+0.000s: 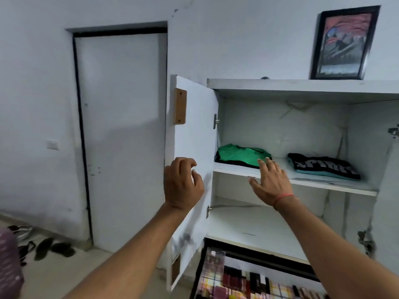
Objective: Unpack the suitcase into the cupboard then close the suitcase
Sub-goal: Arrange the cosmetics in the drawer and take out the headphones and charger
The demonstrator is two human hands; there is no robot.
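Cupboard (302, 87) stands open against the white wall, its left door (194, 130) swung outward with a wooden block (180, 106) fixed near its free edge. Upper shelf (233, 169) carries two folded garments: a green one (241, 156) at the left end, near the front edge, and a black printed one (323, 167) towards the right end, lying on a teal layer. The two are well apart. Lower shelf (254, 225) shows bare board. Left hand (182, 183) is raised in front of the open door, fingers loosely curled and holding nothing; contact with the door cannot be confirmed. Right hand (269, 182) is held before the front edge of the upper shelf, just beside the green garment, fingers straight and spread wide, empty, a red thread (282, 198) at the wrist. Suitcase (9, 264) shows only as a patterned maroon corner at the lower left edge of view; whether it is open cannot be told. Framed picture (345, 43) stands on the cupboard top at the right. Footwear (51, 249) lies on the floor by a closed door (121, 126).
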